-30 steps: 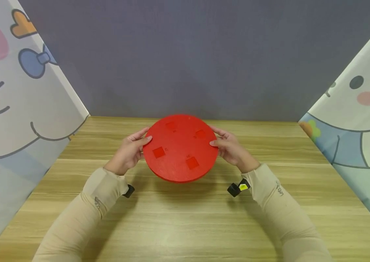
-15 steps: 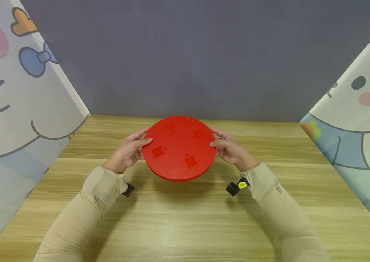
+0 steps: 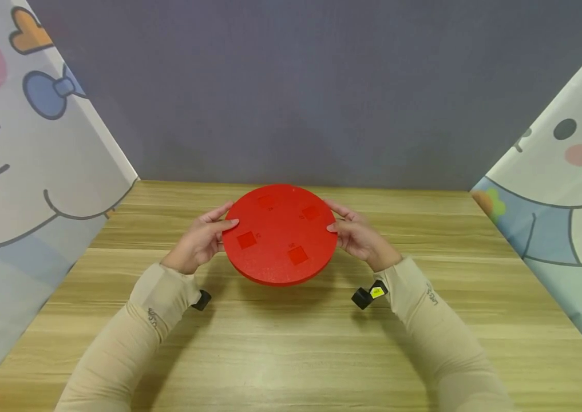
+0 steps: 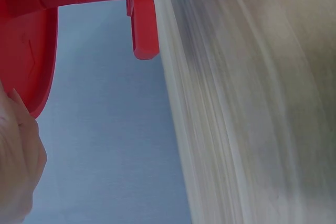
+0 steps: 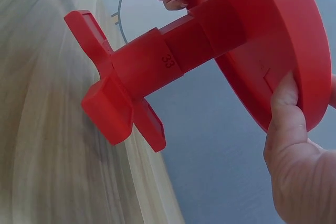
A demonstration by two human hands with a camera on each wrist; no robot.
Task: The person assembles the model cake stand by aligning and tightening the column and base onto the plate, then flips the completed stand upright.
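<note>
Both hands hold a red pedestal stool [image 3: 280,240] by opposite sides of its round top. Several square recesses with small engraved numbers mark the top. My left hand [image 3: 200,240] grips the left rim, thumb above and fingers beneath. On the right rim, my right hand [image 3: 364,237] has the same grip. The right wrist view shows the stepped column [image 5: 163,56], engraved 33, below the top. It ends in splayed feet [image 5: 107,111], which are close over the tabletop. From the head view, the top hides the column and feet.
A wood-grain table [image 3: 270,349] lies beneath the arms. A grey panel [image 3: 291,91] stands along its back edge, with cartoon-printed sheets [image 3: 64,171] at the left and right sides. Black wrist cameras [image 3: 361,298] hang inside both wrists.
The stool's top has shifted slightly left in the head view, and the right hand has moved a little left with it. Both grips are unchanged.
</note>
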